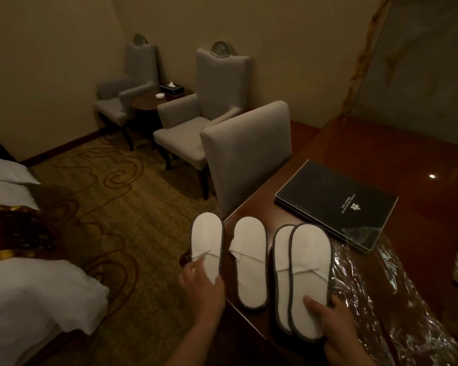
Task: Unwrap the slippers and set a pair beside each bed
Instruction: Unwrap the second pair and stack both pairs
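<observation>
Head view: my left hand curls its fingers round the leftmost slipper at the desk edge. My right hand grips the overlapping pair, thumb pressed on top.

1. Pretty dim in here. The walls are plain beige with a dark baseboard along the bottom.
2. The carpet is olive-gold with brown swirly loops.
3. Back corner: two grey high-back armchairs, the far one and the near one, with a small round table between them. On the table are a dark tissue box and a little white dish.
4. A grey chair is tucked against a glossy reddish-brown desk, which catches one bright spot of light.
5. A black folder lies flat on the desk.
6. A veined, marble-looking panel rises behind the desk.
7. On the left edge there's a bed with white linen and a gold-brown runner.
</observation>
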